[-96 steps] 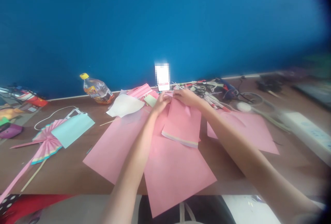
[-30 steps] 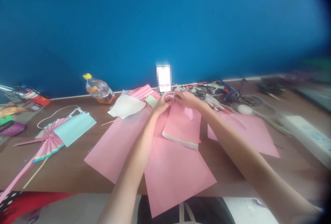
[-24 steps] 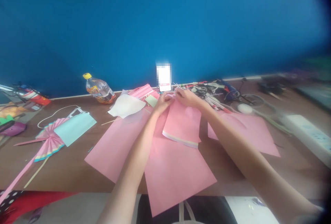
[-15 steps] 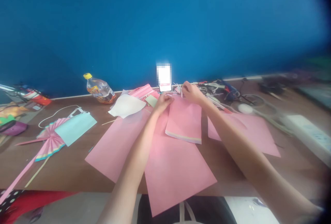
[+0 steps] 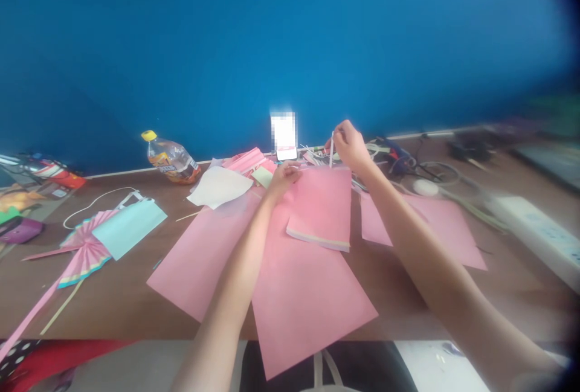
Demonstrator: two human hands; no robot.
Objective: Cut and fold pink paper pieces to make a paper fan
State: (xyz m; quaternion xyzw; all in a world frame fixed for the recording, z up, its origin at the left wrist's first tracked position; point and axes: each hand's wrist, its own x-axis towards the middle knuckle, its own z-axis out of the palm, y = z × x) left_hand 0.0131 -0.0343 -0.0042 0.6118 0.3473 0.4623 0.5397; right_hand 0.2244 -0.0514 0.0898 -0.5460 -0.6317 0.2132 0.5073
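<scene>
A pink sheet with pale stripes along its near edge (image 5: 319, 208) lies at the middle of the table, over larger pink paper (image 5: 308, 301). At its far left corner is my left hand (image 5: 284, 180), fingers closed on the sheet's edge. Raised above the far right corner, my right hand (image 5: 350, 143) pinches a thin white strip (image 5: 331, 149) that hangs down to the sheet's far edge. More pink paper lies at the left (image 5: 203, 256) and at the right (image 5: 446, 229).
A lit phone (image 5: 286, 138) stands against the blue wall. Left of it are a yellow-capped bottle (image 5: 171, 159), white paper (image 5: 220, 186), a pink pleated fan (image 5: 88, 250) and light-blue paper (image 5: 130, 229). Cables and a white power strip (image 5: 539, 235) lie at the right.
My right hand has moved up and to the right, drawing the white strip upright. My left hand has stayed at the sheet's far left corner.
</scene>
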